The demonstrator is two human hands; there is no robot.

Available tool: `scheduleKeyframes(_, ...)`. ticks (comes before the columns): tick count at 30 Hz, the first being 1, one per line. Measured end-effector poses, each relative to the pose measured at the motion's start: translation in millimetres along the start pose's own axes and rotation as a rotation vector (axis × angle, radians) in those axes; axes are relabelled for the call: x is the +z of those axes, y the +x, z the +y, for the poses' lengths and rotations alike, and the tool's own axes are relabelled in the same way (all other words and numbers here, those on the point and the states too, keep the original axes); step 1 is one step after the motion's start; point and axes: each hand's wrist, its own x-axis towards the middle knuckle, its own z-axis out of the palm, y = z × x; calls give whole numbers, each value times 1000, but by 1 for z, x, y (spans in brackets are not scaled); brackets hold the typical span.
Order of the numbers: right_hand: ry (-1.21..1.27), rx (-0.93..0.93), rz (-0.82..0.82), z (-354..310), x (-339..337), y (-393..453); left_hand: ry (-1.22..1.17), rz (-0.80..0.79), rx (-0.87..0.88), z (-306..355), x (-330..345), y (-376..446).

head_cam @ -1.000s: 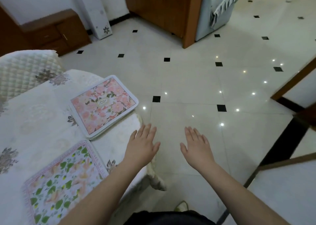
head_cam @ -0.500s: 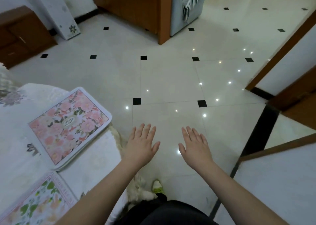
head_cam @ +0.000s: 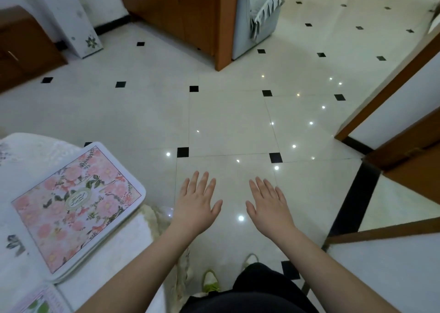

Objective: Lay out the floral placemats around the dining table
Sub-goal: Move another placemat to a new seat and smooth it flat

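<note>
A pink floral placemat (head_cam: 76, 205) with a white border lies on the dining table (head_cam: 28, 150), which has a white quilted cloth and sits at the left edge. A corner of a second placemat (head_cam: 40, 300), with green leaves, shows at the bottom left. My left hand (head_cam: 197, 205) and my right hand (head_cam: 269, 208) are held out flat, palms down, over the tiled floor to the right of the table. Both hands hold nothing and their fingers are spread.
Glossy cream floor tiles with small black squares (head_cam: 182, 152) fill the middle. A wooden partition (head_cam: 190, 14) and a grey upholstered seat (head_cam: 257, 10) stand ahead. A wooden cabinet (head_cam: 21, 48) is at the far left; wooden door frames (head_cam: 392, 84) are on the right. My shoes (head_cam: 209, 281) show below.
The view has swung to the right, so the table and both placemats have slid toward the left edge. My hands have kept the same flat, empty pose.
</note>
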Motion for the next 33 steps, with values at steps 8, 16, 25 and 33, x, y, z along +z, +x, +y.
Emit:
scheduleKeyframes(8,-16,-121,-15,21,-12,75,4,-12,-116,11,0,47)
scheduleKeyframes(16,28,-182,-29,77,-37,150,-40,-46,-193,33,-16,118)
scheduleKeyframes(25,3,-319,-24,76,-62,221,-53,-30,-331,15,-32,154)
scheduleKeyframes(33,-60,-476,-66,12,-69,286,-175,39,-456,-44,-27,172)
